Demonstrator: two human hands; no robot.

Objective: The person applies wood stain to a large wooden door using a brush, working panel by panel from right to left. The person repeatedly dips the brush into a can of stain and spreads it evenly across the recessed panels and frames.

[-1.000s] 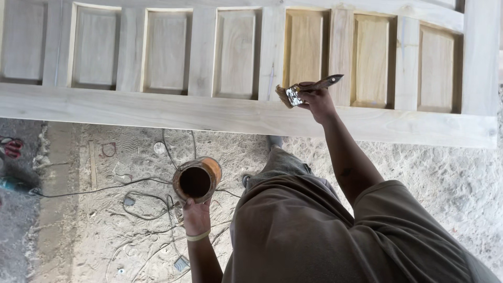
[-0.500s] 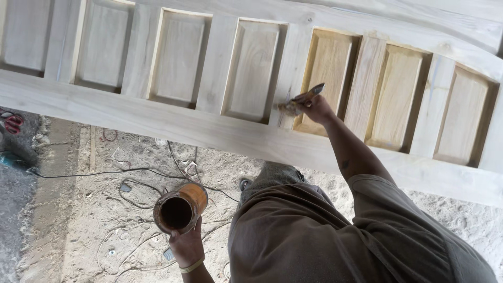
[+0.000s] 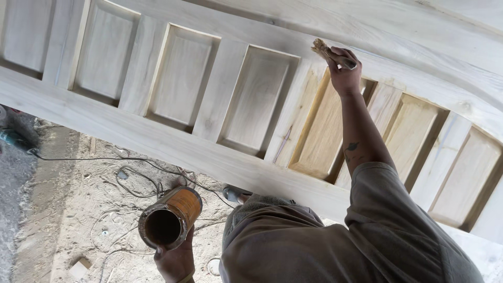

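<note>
Two hands busy, right hand (image 3: 343, 73) gripping brush (image 3: 327, 52), left hand (image 3: 175, 261) clutching can (image 3: 170, 217)

Door (image 3: 220, 99) blocks ahead; cables (image 3: 131, 181) litter floor below

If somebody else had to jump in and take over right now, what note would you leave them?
Right hand: raised, gripping a paintbrush with its bristles against the top rail of the panelled wooden door.
Left hand: held low, holding an open tin can tilted toward the camera.
Done: the three recessed panels on the right look darker and yellower, as if coated.
Left: the panels to the left and most of the rails look pale and bare.
Mind the cables on the sawdust-covered floor.
</note>
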